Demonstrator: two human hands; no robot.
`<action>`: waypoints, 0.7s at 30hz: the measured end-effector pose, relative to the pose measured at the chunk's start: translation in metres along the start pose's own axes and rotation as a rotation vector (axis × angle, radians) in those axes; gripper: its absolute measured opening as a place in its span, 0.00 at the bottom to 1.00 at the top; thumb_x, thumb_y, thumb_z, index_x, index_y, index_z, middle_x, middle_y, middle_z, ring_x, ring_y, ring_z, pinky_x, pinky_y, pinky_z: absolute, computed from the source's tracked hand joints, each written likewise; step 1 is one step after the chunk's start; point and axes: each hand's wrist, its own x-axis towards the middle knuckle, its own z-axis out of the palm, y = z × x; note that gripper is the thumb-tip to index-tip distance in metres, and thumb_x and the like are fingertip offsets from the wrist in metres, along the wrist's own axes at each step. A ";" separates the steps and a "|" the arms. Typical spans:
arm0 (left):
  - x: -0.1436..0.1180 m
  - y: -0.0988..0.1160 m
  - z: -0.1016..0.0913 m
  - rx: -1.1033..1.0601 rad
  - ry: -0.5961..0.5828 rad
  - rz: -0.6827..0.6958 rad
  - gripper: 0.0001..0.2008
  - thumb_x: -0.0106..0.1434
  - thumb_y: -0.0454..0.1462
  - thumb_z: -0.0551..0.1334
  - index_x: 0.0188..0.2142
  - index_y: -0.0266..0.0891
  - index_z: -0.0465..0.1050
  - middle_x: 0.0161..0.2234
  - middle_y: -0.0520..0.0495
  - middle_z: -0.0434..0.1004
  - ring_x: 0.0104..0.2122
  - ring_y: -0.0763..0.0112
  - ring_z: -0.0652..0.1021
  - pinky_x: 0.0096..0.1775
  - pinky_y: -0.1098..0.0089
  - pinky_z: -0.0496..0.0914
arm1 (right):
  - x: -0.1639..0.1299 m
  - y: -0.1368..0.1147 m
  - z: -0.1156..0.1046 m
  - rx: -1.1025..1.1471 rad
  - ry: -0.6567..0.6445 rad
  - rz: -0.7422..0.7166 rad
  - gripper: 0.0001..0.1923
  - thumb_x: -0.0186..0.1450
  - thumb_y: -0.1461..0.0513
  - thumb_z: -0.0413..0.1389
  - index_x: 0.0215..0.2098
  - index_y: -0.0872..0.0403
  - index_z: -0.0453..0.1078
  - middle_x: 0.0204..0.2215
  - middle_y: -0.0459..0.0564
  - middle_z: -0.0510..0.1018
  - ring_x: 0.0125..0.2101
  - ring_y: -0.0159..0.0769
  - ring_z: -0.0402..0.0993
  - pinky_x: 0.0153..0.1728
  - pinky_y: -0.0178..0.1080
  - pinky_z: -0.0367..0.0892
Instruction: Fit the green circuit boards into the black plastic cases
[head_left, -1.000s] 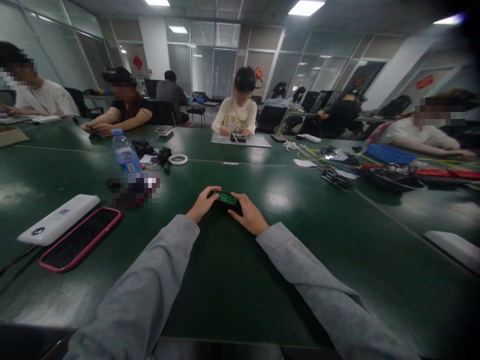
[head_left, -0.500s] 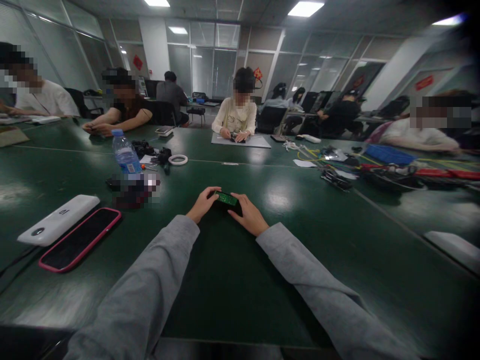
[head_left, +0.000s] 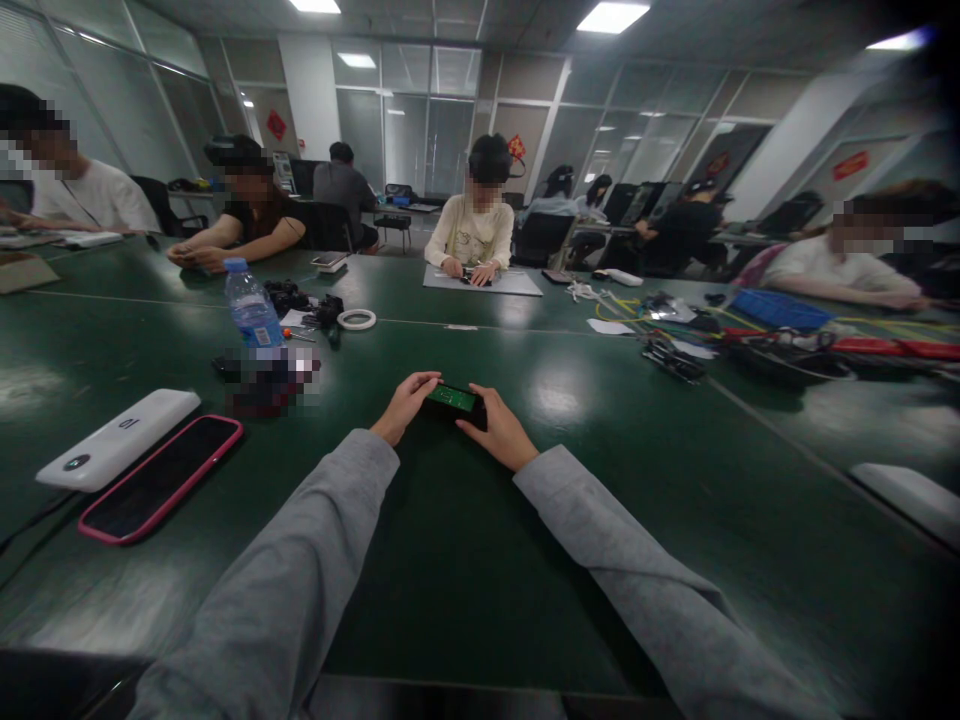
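Observation:
My left hand point(head_left: 407, 407) grips the left end of a phone point(head_left: 452, 399), its thumb near the edge of the screen. The phone lies sideways, dark-edged, tilted toward me, and its lit screen is green with small white marks. Around the right end is my right hand point(head_left: 499, 428), thumb by the lower corner and a finger along the upper edge. Both hands rest low over the green table point(head_left: 480, 580), with the fingers behind the phone hidden. Grey sleeves cover both forearms.
To my left are a white power bank point(head_left: 120, 440) with a cable, a pink-edged phone point(head_left: 161, 480) and a water bottle point(head_left: 252, 308). A tape roll point(head_left: 356, 319) lies beyond. Cables and a blue tray point(head_left: 780, 308) spread at right. Several people sit around the table.
The picture on the phone's screen has changed to a plainer, brighter green. My left thumb and right fingers have shifted slightly; both hands still hold the phone in the same place.

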 end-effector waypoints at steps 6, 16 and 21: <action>0.000 -0.003 -0.003 -0.030 -0.007 0.003 0.16 0.58 0.42 0.61 0.44 0.37 0.71 0.43 0.43 0.75 0.43 0.67 0.73 0.48 0.63 0.65 | 0.000 0.001 -0.001 0.027 0.012 -0.011 0.25 0.59 0.56 0.57 0.52 0.53 0.57 0.44 0.54 0.66 0.44 0.41 0.68 0.45 0.47 0.68; 0.001 -0.005 -0.001 -0.042 0.009 0.008 0.15 0.60 0.42 0.59 0.44 0.38 0.71 0.45 0.43 0.74 0.44 0.67 0.73 0.47 0.64 0.65 | 0.000 -0.004 -0.002 -0.024 0.041 -0.041 0.24 0.58 0.61 0.56 0.51 0.53 0.55 0.45 0.53 0.66 0.44 0.41 0.67 0.47 0.45 0.67; 0.002 -0.007 -0.002 -0.025 0.015 0.023 0.14 0.60 0.41 0.60 0.44 0.38 0.71 0.47 0.42 0.73 0.46 0.67 0.72 0.49 0.64 0.64 | 0.001 -0.002 -0.004 -0.102 0.070 -0.059 0.25 0.56 0.66 0.55 0.52 0.54 0.56 0.46 0.54 0.64 0.48 0.43 0.63 0.50 0.47 0.64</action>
